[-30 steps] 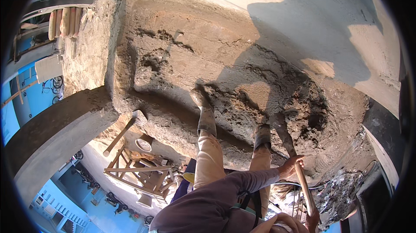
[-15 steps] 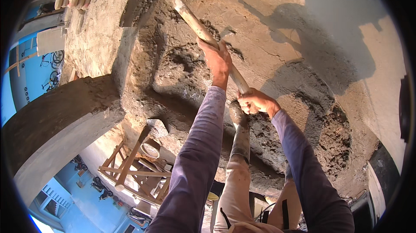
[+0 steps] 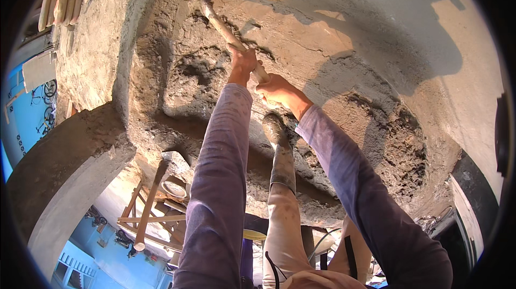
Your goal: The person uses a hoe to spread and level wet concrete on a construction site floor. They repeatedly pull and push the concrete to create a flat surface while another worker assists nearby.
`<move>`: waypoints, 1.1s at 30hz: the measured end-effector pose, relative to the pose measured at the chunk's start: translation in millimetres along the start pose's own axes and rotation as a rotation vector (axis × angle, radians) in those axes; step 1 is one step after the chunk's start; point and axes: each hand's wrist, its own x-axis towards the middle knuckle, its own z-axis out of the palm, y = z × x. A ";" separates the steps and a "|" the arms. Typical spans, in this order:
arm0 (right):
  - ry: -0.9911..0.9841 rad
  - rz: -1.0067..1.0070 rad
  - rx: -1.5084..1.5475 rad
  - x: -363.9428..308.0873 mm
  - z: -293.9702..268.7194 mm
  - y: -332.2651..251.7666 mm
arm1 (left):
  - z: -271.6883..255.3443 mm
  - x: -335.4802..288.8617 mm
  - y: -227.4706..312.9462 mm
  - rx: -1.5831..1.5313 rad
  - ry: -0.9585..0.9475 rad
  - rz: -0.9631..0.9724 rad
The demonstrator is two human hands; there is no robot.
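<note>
Both of my arms, in purple sleeves, reach forward over a wide heap of wet grey mortar (image 3: pixel 376 144). My left hand (image 3: pixel 243 60) grips a long wooden tool handle (image 3: pixel 223 28) farther along. My right hand (image 3: pixel 277 91) holds the same handle just behind it. The tool's far end (image 3: pixel 206 0) is sunk in the mortar and its blade is hidden. My mud-caked boot (image 3: pixel 280 149) stands in the mix below my hands.
A thick curved concrete ring (image 3: pixel 64 176) sits at the left. Below it lie a wooden frame (image 3: pixel 156 219) and another wooden handle (image 3: pixel 149 208). Bicycles (image 3: pixel 48 93) stand by a blue surface at far left. Dry pale ground (image 3: pixel 457 31) borders the heap on the right.
The view swung from my legs and the lower right to the heap ahead. Both hands rose with the handle and pushed its far end farther out into the mortar.
</note>
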 end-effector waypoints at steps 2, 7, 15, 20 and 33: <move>0.206 0.016 0.180 -29.2 -31.1 56.5 | 82.9 -56.9 25.6 -0.196 0.024 0.040; 0.252 0.055 0.252 -123.4 -52.2 121.1 | 159.4 -134.6 -1.9 -0.350 -0.055 -0.035; 0.345 0.072 0.157 -346.5 -123.1 242.4 | 356.8 -276.5 -73.4 -0.514 -0.289 -0.008; 0.525 0.077 0.062 -489.1 -156.3 301.9 | 488.8 -353.3 -116.4 -0.495 -0.495 -0.184; 1.079 0.451 -0.663 -1007.7 -64.6 599.1 | 719.4 -653.2 -188.5 -0.489 -0.932 -0.780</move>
